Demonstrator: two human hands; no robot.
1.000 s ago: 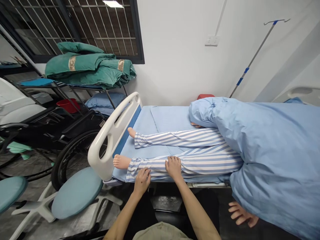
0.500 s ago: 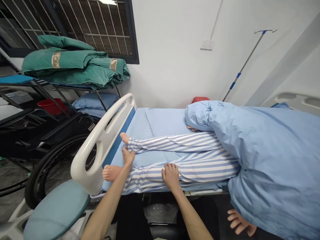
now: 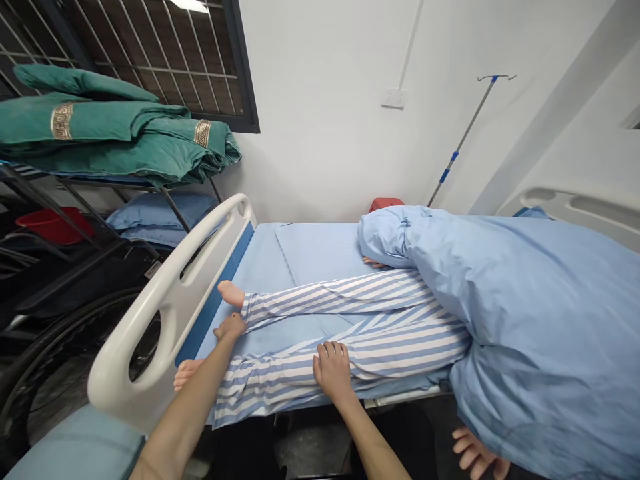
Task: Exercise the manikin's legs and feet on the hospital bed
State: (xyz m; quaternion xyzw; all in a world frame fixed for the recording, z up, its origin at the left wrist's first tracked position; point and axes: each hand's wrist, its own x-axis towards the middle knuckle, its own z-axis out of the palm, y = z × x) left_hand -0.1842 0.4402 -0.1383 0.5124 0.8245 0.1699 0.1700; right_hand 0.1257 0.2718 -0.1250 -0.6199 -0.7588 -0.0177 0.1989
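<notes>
A patient manikin lies on the bed in blue-and-white striped pyjama trousers (image 3: 345, 340), with its upper body under a blue quilt (image 3: 530, 313). My left hand (image 3: 231, 327) reaches across the near leg and closes on the cuff of the far trouser leg, just by the bare far foot (image 3: 230, 293). My right hand (image 3: 333, 370) rests on the near shin, fingers spread and not gripping. The bare near foot (image 3: 187, 373) lies below my left forearm. A manikin hand (image 3: 475, 453) hangs below the quilt at the bed's near side.
A white plastic footboard (image 3: 165, 280) stands at the bed's end, beside a wheelchair wheel (image 3: 50, 353). Green folded quilts (image 3: 115, 133) sit on a metal rack, above a red basin (image 3: 50, 225). An IV pole (image 3: 460, 140) stands by the wall.
My left hand has moved from the near shin across to the far trouser cuff. My right hand stays on the near shin. The view has turned, shifting the room leftward.
</notes>
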